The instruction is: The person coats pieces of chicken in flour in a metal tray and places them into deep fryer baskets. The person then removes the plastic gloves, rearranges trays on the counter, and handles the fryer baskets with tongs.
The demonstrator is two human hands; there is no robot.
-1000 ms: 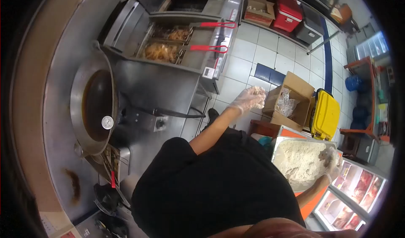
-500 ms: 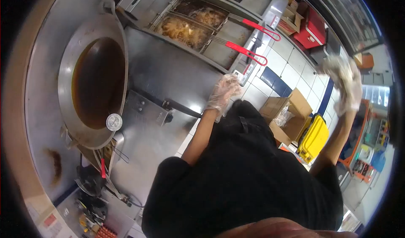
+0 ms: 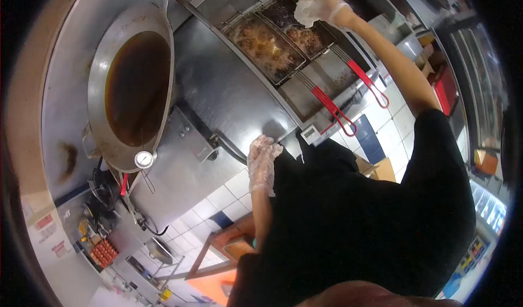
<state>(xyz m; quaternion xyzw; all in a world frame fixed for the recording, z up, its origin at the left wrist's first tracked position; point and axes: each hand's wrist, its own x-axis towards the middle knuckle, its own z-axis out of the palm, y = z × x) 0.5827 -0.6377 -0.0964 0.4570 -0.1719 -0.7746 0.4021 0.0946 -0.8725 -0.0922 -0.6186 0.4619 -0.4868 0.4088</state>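
Observation:
My left hand (image 3: 262,163), in a clear glove coated with pale flour, is near the front edge of the steel counter (image 3: 212,84). Its fingers are closed, and whatever they may hold is hidden. Above the back of the fryer is my right hand (image 3: 320,6), gloved and pale with flour. Its fingers are bunched; their contents cannot be made out. Below it, food bubbles in the rear basket (image 3: 308,39). More food fries in the front basket (image 3: 264,48). Both baskets have red handles, the front one (image 3: 332,108) and the rear one (image 3: 368,81).
A large wok (image 3: 136,86) of dark oil stands at the left, with a round thermometer (image 3: 143,159) at its rim. A black hose (image 3: 229,148) runs by the counter's edge. Lower left are a red egg tray (image 3: 103,252) and an orange surface (image 3: 212,284).
My right hand has left the flour tray and swung up over the fryer. My left hand has moved left and down from above the floor. The view has turned toward the fryer.

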